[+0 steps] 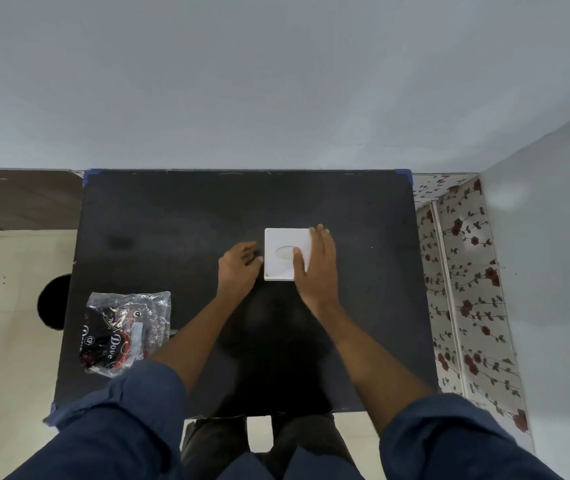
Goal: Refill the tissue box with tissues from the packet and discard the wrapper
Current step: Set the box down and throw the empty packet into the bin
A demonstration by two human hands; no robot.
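A square white tissue box [281, 252] with an oval slot in its lid lies in the middle of the black table [179, 216]. My right hand [316, 268] rests flat on the box's right side, thumb near the slot. My left hand [238, 265] is at the box's left edge, fingers curled toward it; I cannot tell whether they touch it. A crumpled clear plastic wrapper [126, 332] with dark print and the word Dove lies at the front left of the table, away from both hands. Whether tissues fill the box is hidden.
A grey wall stands right behind the table. A surface with a red flower pattern [467, 289] runs along the right side. A round black object [53, 303] sits on the pale floor left of the table.
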